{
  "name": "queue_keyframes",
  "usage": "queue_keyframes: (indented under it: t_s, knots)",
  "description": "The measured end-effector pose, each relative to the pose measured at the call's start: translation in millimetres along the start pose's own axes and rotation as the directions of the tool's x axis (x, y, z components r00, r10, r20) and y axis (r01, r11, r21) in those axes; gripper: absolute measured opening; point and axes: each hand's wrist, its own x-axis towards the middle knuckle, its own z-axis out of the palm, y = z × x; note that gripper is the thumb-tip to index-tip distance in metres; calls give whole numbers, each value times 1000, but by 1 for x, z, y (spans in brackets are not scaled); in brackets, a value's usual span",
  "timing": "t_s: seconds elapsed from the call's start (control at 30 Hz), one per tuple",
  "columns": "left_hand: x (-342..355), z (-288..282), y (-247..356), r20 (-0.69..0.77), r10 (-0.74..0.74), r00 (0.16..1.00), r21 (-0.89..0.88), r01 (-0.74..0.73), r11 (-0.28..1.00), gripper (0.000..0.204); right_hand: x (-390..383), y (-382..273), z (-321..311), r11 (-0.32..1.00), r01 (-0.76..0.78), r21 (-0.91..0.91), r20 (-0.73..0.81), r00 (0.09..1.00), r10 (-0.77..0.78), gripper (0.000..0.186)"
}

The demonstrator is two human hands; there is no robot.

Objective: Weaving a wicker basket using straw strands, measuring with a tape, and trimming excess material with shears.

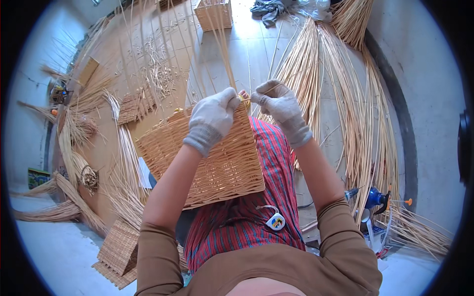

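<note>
A woven wicker basket (pixel 224 165) lies tilted across my lap, with long upright canes rising from its far edge. My left hand (pixel 212 118), in a light knitted glove, is closed at the basket's far right corner, thumb and fingers pinching the rim. Just right of that corner, my gloved right hand (pixel 281 106) is closed on a thin wicker strand (pixel 249 99). The strand runs from the corner to the right fingers. The left fingertips partly hide where it meets the weave.
Long bundles of canes (pixel 355 113) spread over the floor at right. Another woven basket (pixel 215 16) stands at the far side. Woven panels (pixel 118 246) lie at lower left, and a blue tool (pixel 375 198) sits near my right elbow. Cane offcuts (pixel 155 69) litter the floor ahead.
</note>
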Motion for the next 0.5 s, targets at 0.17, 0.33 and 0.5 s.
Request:
queue_keyframes:
  t_s: [0.17, 0.33, 0.5]
  knots:
    - [-58, -31, -8, -163, -18, 986, -278, -29, 960, 12, -2, 26, 32, 959, -145, 241, 321, 945, 62, 27]
    - [-128, -81, 20, -389, -175, 904, -680, -154, 717, 13, -83, -32, 73, 974, -144, 176, 296, 951, 87, 27]
    - [-119, -82, -24, -374, 37, 927, -728, -318, 607, 16, -122, -19, 79, 947, -10, 320, 188, 981, -53, 17]
